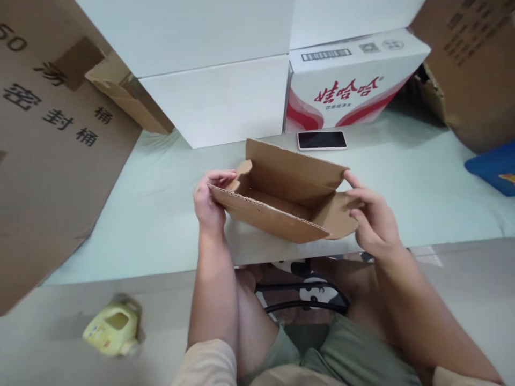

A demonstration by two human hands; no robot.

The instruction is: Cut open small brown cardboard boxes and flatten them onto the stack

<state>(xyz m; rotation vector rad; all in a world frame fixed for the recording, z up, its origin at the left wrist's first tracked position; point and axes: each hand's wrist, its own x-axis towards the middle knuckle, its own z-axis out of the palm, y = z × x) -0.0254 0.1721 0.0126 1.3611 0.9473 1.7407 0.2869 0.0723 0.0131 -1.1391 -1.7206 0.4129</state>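
Note:
Between my hands is a small brown cardboard box (pixel 277 217), tilted, its top standing open and its inside bare where I can see it. My left hand (pixel 211 198) grips the box's left end, fingers curled over the side near a small folded flap (pixel 242 174). At the other end my right hand (pixel 374 214) pinches a rounded end flap (pixel 340 214) between thumb and fingers, while the index finger touches the far panel's corner. Part of the box's underside is hidden, so I cannot tell whether it rests on the table.
Large white cartons (pixel 217 102) and a red-and-white printed carton (pixel 354 86) stand at the table's back. Before them lies a phone (pixel 322 140). Big brown cartons (pixel 48 139) flank the table (pixel 153 225). A blue object (pixel 493 169) sits right; a yellow jug (pixel 112 328) is on the floor.

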